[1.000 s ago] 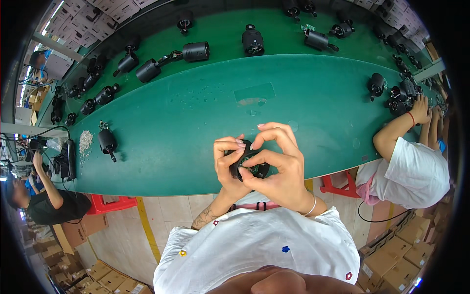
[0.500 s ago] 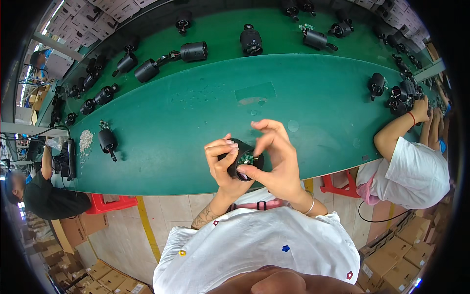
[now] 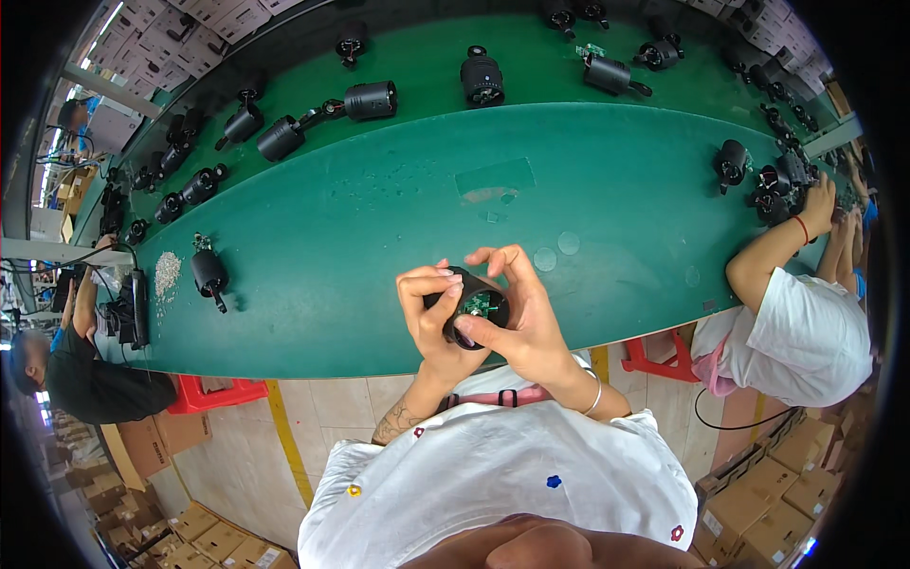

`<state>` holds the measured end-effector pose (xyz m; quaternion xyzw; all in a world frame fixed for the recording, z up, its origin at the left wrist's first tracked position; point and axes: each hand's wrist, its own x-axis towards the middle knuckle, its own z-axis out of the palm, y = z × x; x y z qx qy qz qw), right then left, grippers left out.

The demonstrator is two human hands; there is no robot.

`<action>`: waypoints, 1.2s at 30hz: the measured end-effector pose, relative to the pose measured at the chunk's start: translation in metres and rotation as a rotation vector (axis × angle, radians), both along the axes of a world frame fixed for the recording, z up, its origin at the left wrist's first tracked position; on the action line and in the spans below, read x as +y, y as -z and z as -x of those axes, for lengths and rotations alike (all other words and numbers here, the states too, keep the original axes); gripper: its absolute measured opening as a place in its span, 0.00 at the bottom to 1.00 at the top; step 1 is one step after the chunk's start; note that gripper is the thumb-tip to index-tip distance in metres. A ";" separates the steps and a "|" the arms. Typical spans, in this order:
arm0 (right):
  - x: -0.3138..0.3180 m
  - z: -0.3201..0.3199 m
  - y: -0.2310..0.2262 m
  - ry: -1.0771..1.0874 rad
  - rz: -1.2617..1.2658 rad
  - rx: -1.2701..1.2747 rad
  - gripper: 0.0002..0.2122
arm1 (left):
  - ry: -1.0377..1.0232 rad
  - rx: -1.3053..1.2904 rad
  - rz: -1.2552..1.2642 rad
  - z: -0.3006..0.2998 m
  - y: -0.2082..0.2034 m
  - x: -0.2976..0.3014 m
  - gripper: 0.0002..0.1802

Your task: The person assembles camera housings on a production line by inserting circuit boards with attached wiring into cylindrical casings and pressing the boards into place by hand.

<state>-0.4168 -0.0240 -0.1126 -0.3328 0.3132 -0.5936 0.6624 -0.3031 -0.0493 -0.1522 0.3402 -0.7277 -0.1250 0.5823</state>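
Observation:
A black cylindrical camera housing [image 3: 453, 327] is held above the table close to my body, its open end tilted up toward me. Inside that end a green circuit board [image 3: 483, 305] shows, with a purplish lens glint low at the rim. My left hand [image 3: 428, 318] wraps round the housing's left side. On the other side, my right hand [image 3: 531, 327] has its thumb pressed at the open end, while its fingers curve round the far side, partly hidden. Just beyond the right hand lie two clear round discs, a nearer one [image 3: 544, 259] and a farther one [image 3: 568, 244].
A similar black unit [image 3: 209, 272] lies at the left near a pile of small pale pieces [image 3: 167, 272]. Several more units line the raised far strip [image 3: 427, 71]. Co-workers sit at both sides, one reaching with a hand [image 3: 817, 204] among units at the right.
A second clear disc now lies on the table beside the first. My right fingers have come down from above the housing to its far side. The left hand keeps its hold.

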 end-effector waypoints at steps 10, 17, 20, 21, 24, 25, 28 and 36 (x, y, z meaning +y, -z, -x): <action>-0.001 0.004 -0.001 -0.019 -0.018 0.026 0.29 | 0.072 0.160 -0.190 0.005 -0.008 -0.001 0.34; -0.004 0.007 0.011 0.017 -0.056 0.063 0.31 | 0.068 0.193 -0.237 0.007 0.000 0.000 0.35; -0.006 0.009 0.014 0.013 -0.092 0.058 0.32 | 0.055 0.173 -0.236 0.008 0.005 0.000 0.34; -0.006 0.010 0.014 0.010 -0.089 0.065 0.32 | 0.066 0.166 -0.233 0.008 0.006 -0.001 0.34; -0.007 0.015 0.013 0.003 -0.083 0.090 0.31 | 0.101 0.151 -0.225 0.007 0.010 -0.002 0.36; -0.010 0.019 0.010 0.002 -0.101 0.093 0.31 | 0.107 0.150 -0.223 0.009 0.007 -0.004 0.36; -0.032 0.044 0.008 0.109 -0.009 0.239 0.28 | -0.024 0.109 -0.225 0.021 -0.008 -0.009 0.31; -0.198 0.143 0.028 0.693 0.474 1.338 0.17 | -0.051 -0.317 -0.317 0.036 0.001 -0.002 0.17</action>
